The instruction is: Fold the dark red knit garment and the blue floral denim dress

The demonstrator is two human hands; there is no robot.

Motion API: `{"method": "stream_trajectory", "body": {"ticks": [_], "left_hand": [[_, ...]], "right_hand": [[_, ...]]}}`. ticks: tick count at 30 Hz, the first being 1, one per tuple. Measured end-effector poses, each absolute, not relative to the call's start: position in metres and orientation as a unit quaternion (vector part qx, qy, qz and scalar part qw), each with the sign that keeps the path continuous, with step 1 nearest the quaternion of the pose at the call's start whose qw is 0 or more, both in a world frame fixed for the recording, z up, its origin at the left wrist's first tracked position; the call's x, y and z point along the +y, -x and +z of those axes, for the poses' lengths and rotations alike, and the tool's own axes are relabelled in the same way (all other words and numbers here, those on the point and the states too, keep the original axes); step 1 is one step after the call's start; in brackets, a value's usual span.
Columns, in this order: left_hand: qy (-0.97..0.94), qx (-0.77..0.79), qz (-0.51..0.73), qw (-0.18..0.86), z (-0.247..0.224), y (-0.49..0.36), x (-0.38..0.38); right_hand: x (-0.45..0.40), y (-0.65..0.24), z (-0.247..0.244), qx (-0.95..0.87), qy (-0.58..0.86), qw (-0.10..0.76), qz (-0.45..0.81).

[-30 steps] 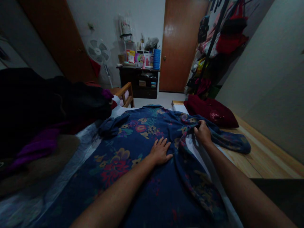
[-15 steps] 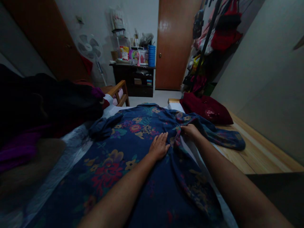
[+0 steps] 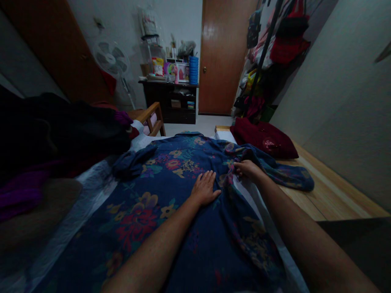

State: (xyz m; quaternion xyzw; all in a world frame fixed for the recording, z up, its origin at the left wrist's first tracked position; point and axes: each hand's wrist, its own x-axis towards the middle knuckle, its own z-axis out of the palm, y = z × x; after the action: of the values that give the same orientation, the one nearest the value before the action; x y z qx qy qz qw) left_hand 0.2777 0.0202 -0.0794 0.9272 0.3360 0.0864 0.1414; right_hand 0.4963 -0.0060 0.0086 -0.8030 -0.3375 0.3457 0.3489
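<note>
A dark blue floral shirt [image 3: 183,162] lies spread out, its collar at the far end, over a white cloth [image 3: 94,183]. My left hand [image 3: 204,188] rests flat on the middle of the shirt, fingers stretched out. At the shirt's right side, my right hand [image 3: 248,169] pinches the fabric near the underarm, where it is bunched. The right sleeve reaches out over the wooden surface, while the left sleeve is crumpled beside the body. The shirt's lower part passes under my forearms.
A folded maroon garment [image 3: 262,138] lies at the right on the wooden surface [image 3: 324,195]. Dark clothes [image 3: 67,130] are heaped at the left. Beyond stand a wooden chair [image 3: 154,116], a white fan [image 3: 113,59], a dark cabinet [image 3: 169,110] and a door [image 3: 221,61].
The view has shifted slightly. My left hand stays flat on the shirt with its thumb a little farther out; my right hand keeps its pinch on the fabric, nearly in place.
</note>
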Motion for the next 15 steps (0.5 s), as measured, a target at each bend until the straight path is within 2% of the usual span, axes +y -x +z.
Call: {"method": "stream_trajectory", "body": {"ticks": [5, 15], "left_hand": [[-0.928, 0.336, 0.088, 0.137, -0.078, -0.277, 0.02], [-0.922, 0.341, 0.117, 0.142, -0.069, -0.272, 0.014]], "right_hand": [[-0.006, -0.485, 0.006, -0.347, 0.801, 0.34, 0.349], [-0.001, -0.487, 0.008, -0.376, 0.843, 0.327, 0.204]]}}
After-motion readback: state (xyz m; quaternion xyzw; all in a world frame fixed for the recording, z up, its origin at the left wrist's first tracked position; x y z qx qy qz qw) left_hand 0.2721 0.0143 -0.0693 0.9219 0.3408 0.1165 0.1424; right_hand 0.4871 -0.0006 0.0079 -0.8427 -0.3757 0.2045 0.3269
